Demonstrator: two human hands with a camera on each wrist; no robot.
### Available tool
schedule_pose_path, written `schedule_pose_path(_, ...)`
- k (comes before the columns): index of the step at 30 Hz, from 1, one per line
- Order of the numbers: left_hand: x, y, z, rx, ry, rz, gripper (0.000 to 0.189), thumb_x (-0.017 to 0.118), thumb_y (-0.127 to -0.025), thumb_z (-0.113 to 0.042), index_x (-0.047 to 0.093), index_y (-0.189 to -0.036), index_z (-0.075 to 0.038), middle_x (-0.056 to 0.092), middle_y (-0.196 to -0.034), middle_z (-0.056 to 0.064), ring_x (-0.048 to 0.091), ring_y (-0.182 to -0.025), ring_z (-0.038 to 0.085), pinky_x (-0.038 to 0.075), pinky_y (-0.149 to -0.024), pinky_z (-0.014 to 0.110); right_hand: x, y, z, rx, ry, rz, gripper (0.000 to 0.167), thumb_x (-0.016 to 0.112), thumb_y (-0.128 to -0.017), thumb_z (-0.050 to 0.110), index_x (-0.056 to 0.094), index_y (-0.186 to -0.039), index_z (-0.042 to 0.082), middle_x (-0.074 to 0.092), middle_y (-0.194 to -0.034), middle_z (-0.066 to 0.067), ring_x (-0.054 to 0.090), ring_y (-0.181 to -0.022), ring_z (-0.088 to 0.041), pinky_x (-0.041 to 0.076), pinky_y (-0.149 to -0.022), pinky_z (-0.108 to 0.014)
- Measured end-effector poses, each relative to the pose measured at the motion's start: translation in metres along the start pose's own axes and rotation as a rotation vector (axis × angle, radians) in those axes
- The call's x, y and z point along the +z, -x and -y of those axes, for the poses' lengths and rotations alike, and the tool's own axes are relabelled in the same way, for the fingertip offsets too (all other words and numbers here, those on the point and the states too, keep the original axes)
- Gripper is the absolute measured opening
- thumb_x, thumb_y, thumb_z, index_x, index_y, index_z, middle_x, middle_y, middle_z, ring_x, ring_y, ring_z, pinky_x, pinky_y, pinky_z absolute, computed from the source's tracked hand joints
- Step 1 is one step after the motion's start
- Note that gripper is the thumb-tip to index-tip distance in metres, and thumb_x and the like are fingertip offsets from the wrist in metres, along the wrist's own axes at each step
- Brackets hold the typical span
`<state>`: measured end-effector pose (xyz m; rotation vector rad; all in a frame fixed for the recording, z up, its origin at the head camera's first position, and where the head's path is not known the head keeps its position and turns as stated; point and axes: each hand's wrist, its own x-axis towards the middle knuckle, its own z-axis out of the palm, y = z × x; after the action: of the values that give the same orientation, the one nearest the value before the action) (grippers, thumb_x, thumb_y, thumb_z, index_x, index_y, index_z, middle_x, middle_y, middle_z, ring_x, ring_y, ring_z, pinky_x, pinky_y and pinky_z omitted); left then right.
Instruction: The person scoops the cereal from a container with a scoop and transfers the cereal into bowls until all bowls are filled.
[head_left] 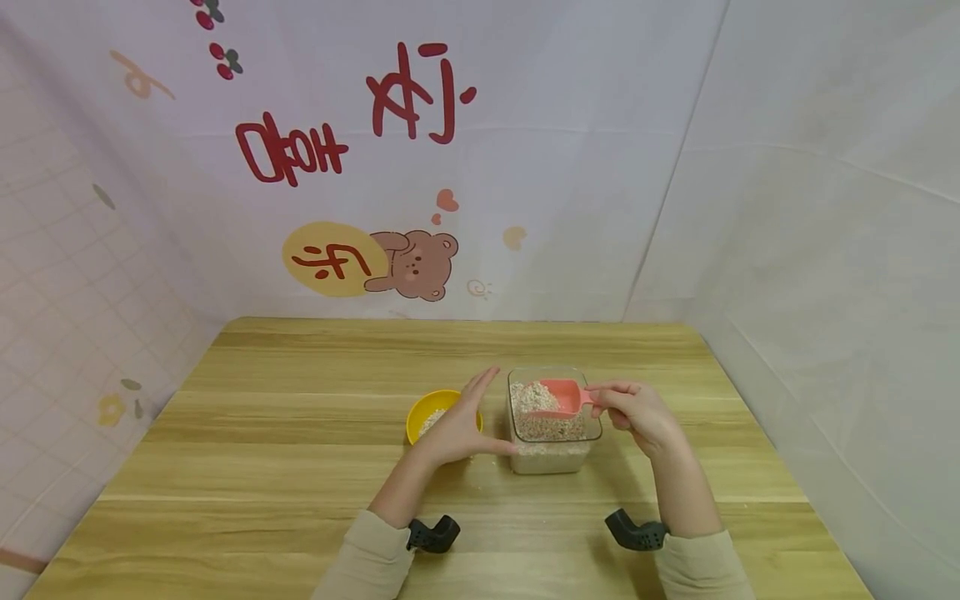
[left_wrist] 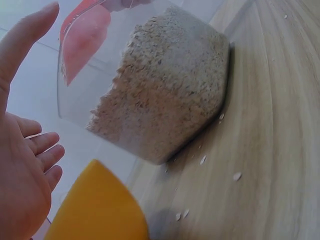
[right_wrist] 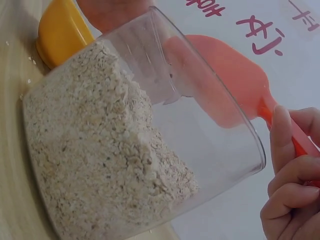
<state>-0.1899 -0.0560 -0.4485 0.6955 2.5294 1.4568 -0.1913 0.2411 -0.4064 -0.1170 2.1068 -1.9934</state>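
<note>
Two things are lying side by side on the wood-grained bench (head_left: 300, 450), and we are working between them: a clear, square-cornered container (head_left: 555, 441) of pale oat flakes (head_left: 551, 429) to the right, and a small round yellow bowl (head_left: 427, 402) to its left, with some flakes showing inside.

With our right hand (head_left: 637, 412) we are pinching the handle of a coral-pink plastic scoop (head_left: 566, 397) between thumb and fingers. The scoop is resting or hovering in the container's mouth – which of the two, we are not able to tell. Its long axis is running crosswise, handle out over the right rim, front end pointing left, roughly toward the bowl. Flakes are heaping at that front end; how many are sitting in the scoop itself is unclear.

Our left hand (head_left: 459, 429) is holding nothing: its thumb and index finger are spreading wide apart. It is standing between the two vessels, partly covering the bowl in the head view, its thumb tip just beside the container's near left corner, touching or not we are unsure. So the bowl is lying nearer to the left hand, while the scoop is belonging to the right – and the left hand is occupying the straight line from scoop to bowl, as we are judging it. A few loose flakes (left_wrist: 237, 176) are dotting the bench close to the container.
</note>
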Motion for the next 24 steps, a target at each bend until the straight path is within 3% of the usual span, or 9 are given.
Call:
schedule_pose_path(7, -0.011, 0.007, 0.003, 0.0, -0.037, -0.014, 0.117, 0.087, -0.067, -0.04, 0.011, -0.154, -0.031, 0.01, -0.159, 0.001, 0.018, -0.141, 0.029, 0.026, -0.106, 0.055, 0.004, 0.001, 0.004, -0.02, -0.049, 0.003, 0.016, 0.059, -0.094, 0.007, 0.071, -0.101, 0.0, 0.066, -0.066, -0.002, 0.029, -0.041, -0.007, 0.019, -0.044, -0.023)
schedule_pose_path(12, -0.02, 0.014, 0.006, -0.012, -0.023, -0.024, 0.119, 0.088, -0.063, -0.044, 0.014, -0.154, -0.028, 0.011, -0.158, 0.002, 0.018, -0.141, 0.028, 0.026, -0.107, 0.053, 0.011, 0.001, 0.008, -0.019, -0.069, -0.007, 0.014, 0.059, -0.094, 0.007, 0.074, -0.096, 0.006, 0.065, -0.065, -0.001, 0.03, -0.04, -0.006, 0.019, -0.044, -0.023)
schedule_pose_path(24, -0.039, 0.034, 0.024, -0.047, -0.035, -0.05, 0.116, 0.091, -0.062, -0.031, 0.02, -0.154, -0.026, 0.015, -0.157, 0.003, 0.017, -0.141, 0.025, 0.022, -0.108, 0.056, 0.033, -0.003, 0.015, -0.019, -0.08, -0.023, 0.018, 0.063, -0.091, 0.007, 0.07, -0.104, -0.003, 0.066, -0.066, -0.004, 0.027, -0.039, -0.007, 0.019, -0.043, -0.022)
